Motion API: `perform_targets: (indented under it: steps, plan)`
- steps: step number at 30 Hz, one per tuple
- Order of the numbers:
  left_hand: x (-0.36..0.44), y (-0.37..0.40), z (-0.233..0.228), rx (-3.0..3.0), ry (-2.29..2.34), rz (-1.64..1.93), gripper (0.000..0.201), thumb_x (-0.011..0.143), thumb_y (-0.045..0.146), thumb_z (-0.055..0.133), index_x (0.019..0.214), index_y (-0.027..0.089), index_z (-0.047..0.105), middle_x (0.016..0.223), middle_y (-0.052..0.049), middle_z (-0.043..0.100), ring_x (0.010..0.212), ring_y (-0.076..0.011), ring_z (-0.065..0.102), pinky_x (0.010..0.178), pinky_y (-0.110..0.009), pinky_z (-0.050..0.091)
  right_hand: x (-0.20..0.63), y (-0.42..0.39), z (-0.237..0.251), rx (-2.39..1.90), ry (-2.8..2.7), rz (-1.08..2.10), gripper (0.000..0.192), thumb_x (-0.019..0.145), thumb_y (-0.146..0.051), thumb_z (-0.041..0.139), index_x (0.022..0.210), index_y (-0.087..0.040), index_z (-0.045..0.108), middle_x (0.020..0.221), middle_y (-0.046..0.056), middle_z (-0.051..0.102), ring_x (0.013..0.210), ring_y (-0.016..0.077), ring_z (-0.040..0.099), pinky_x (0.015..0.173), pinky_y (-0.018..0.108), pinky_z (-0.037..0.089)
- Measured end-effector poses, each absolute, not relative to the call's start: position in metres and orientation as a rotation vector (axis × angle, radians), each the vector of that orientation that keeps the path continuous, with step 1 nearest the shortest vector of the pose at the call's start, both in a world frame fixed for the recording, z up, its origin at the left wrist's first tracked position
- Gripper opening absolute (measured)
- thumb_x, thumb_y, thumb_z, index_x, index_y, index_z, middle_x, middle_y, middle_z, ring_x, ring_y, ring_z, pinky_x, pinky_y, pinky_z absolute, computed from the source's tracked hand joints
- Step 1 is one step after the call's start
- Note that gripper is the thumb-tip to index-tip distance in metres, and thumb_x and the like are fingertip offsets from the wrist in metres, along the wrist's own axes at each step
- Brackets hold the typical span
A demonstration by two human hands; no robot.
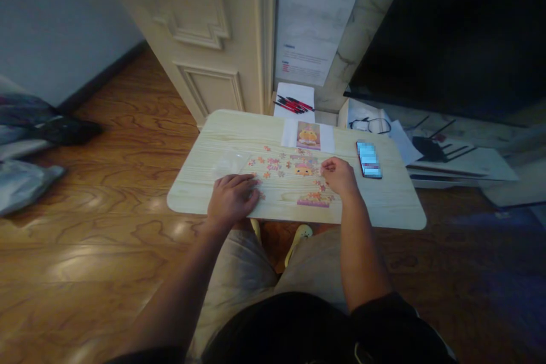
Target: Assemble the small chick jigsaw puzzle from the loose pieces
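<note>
Jigsaw, partly joined: face section [303,170] on the pale counter [392,205], just left of the right hand [338,175], its fingertips bunched, though whether they grip a piece cannot be told at this size. Left hand [232,198], palm down, fingers extended, at the near left of loose pieces [273,164]; border strip [313,202] nearer, printed picture [308,135] farther.

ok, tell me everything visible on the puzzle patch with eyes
The puzzle patch looks like flat, thin card: orange with two dark eyes, pinkish along the top. It lies face up on the pale table, left of the right hand; finger contact is too small to make out.
</note>
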State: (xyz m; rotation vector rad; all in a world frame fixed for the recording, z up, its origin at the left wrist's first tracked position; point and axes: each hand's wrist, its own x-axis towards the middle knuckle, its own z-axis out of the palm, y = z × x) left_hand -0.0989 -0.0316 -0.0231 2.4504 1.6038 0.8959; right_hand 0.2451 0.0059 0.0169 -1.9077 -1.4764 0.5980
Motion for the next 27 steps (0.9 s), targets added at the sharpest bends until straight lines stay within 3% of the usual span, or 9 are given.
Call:
perform_targets:
  steps: [16,22,27]
  plan:
    - [-0.100,-0.031,-0.025,2.438,1.599,0.898,0.028,0.090,0.036,0.067,0.115,0.031,0.078,0.129,-0.001,0.075,0.111,-0.0291,0.067,0.101,-0.049,0.048,0.236,0.006,0.014,-1.898,-1.498,0.655,0.009,0.079,-0.017,0.069,0.084,-0.021,0.075,0.084,0.001,0.077,0.077,0.0177,0.070,0.075,0.029,0.053]
    - [-0.097,-0.033,-0.020,2.464,1.623,0.849,0.030,0.092,0.039,0.066,0.119,0.032,0.076,0.134,0.000,0.073,0.116,-0.0314,0.065,0.100,-0.052,0.047,0.191,-0.010,0.023,-1.606,-1.714,0.809,0.009,0.082,-0.017,0.069,0.087,-0.022,0.074,0.089,0.000,0.077,0.082,0.0162,0.070,0.077,0.027,0.053]
    - [-0.096,-0.034,-0.017,2.445,1.631,0.851,0.030,0.091,0.039,0.067,0.119,0.032,0.076,0.132,-0.002,0.074,0.114,-0.0314,0.065,0.100,-0.053,0.047,0.158,-0.017,0.018,-1.637,-1.876,0.785,0.012,0.083,-0.012,0.068,0.087,-0.022,0.074,0.087,0.000,0.077,0.079,0.0163,0.069,0.075,0.027,0.052]
